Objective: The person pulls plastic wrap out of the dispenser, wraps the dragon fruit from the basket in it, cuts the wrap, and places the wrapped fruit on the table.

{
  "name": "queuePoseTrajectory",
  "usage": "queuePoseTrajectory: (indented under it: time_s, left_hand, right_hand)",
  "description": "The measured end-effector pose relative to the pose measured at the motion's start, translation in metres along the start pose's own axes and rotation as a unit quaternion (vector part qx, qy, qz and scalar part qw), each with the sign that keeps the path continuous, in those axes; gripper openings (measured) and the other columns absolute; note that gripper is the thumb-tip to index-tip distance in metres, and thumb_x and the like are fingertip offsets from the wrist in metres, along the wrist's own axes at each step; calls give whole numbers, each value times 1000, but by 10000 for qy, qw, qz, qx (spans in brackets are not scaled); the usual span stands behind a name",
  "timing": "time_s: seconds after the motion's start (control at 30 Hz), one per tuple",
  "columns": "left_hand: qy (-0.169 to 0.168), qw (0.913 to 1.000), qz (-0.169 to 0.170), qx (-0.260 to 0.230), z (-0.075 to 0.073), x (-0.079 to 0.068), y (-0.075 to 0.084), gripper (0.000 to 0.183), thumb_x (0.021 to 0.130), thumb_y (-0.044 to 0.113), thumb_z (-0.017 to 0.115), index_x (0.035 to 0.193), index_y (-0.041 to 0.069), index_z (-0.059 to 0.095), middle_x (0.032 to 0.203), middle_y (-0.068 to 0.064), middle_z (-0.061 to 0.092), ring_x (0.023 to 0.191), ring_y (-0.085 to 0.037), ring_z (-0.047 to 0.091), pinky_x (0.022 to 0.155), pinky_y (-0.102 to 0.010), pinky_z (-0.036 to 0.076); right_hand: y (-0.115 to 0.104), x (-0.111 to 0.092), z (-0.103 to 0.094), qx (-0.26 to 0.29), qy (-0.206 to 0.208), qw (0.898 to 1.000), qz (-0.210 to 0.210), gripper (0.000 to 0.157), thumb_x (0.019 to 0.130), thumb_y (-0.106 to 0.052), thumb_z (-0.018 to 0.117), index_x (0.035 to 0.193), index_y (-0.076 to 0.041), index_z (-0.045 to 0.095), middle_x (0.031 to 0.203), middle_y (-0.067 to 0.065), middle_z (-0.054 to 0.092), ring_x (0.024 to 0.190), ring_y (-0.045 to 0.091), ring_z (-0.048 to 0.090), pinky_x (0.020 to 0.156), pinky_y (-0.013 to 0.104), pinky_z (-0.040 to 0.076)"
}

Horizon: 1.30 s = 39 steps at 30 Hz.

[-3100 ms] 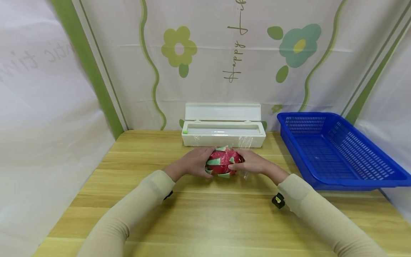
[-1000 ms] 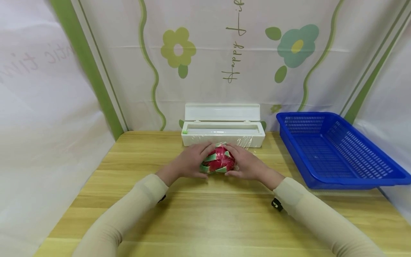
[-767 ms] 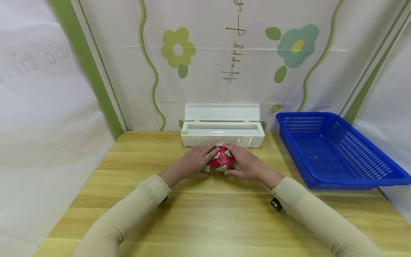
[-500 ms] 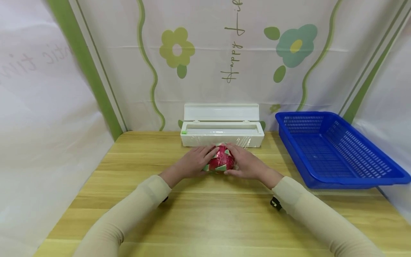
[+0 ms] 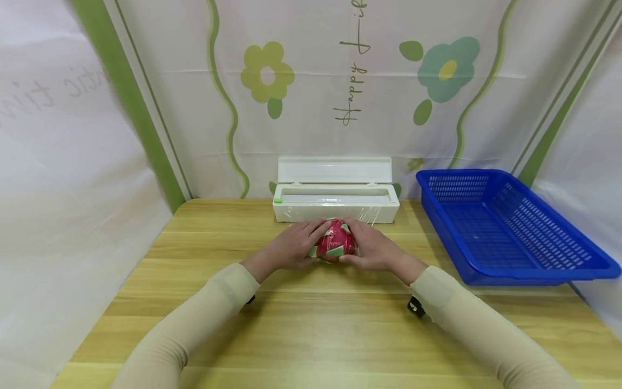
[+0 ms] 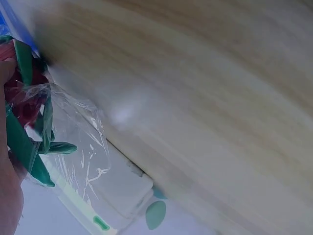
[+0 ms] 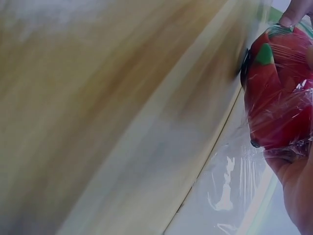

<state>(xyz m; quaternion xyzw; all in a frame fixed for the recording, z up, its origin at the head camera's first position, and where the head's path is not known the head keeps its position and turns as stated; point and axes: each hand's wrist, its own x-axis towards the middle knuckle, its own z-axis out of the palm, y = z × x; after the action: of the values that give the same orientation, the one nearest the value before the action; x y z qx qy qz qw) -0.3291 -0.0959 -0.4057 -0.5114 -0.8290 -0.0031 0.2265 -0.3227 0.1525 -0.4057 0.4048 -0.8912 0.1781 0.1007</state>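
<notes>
Between both hands is a red dragon fruit (image 5: pixel 336 239) with green scales, set in front of the white cling film box. My left hand (image 5: pixel 293 246) grips its left side, fingers curled over the top. The right hand (image 5: pixel 373 246) grips the other side, its thumb low on the near face. Clear cling film (image 7: pixel 226 188) lies tight and wrinkled over the fruit in the right wrist view. In the left wrist view, a loose stretch of film (image 6: pixel 93 139) runs from the fruit across the box front. Parts of the fruit are hidden behind the fingers.
The cling film box (image 5: pixel 335 212) stands at the table's back with its lid raised and a green slider at its left end. A blue perforated basket (image 5: pixel 452 237) sits at the right. Behind the wooden table (image 5: pixel 311 335) hangs a flower-printed curtain (image 5: pixel 311 108).
The dragon fruit has been turned between the hands, and its rounder red side now faces the head camera. Both hands have stayed close to it; the left has resettled slightly to the right.
</notes>
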Motion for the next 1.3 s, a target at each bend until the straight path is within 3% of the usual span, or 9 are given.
queuePoseTrajectory:
  time_s: [0.2,0.47,1.0,1.3]
  left_hand:
    - [19,9999,59,123,-3,2,-1,88,74,43,65,136,-3,23,130,-19,38,108,-28,46,89,-38,39]
    - [159,9999,56,-26,-7,4,-2,81,80,45,58,135,-4,24,127,-16,40,106,-25,46,90,-36,39]
    - [68,9993,-159,-322,-6,4,-3,80,82,50,53,134,-5,26,127,-15,40,110,-24,45,91,-36,39]
    - [83,9982,-436,-406,-5,5,-3,80,80,56,51,131,-2,31,124,-13,44,106,-23,48,87,-35,42]
  right_hand:
    - [0,-2,-2,137,-28,9988,470,87,73,-61,56,136,-10,24,124,5,44,109,19,45,88,38,40]
    - [-3,-3,-6,737,61,9931,909,85,73,-60,57,135,-11,27,120,-1,47,105,14,47,86,37,42]
    - [0,-4,-6,1456,-72,9801,1347,87,74,-59,56,137,-9,24,123,5,46,109,19,46,88,41,40]
    - [5,-4,-3,2093,-125,9660,1511,82,75,-54,59,137,-13,25,123,2,45,108,17,46,88,41,40]
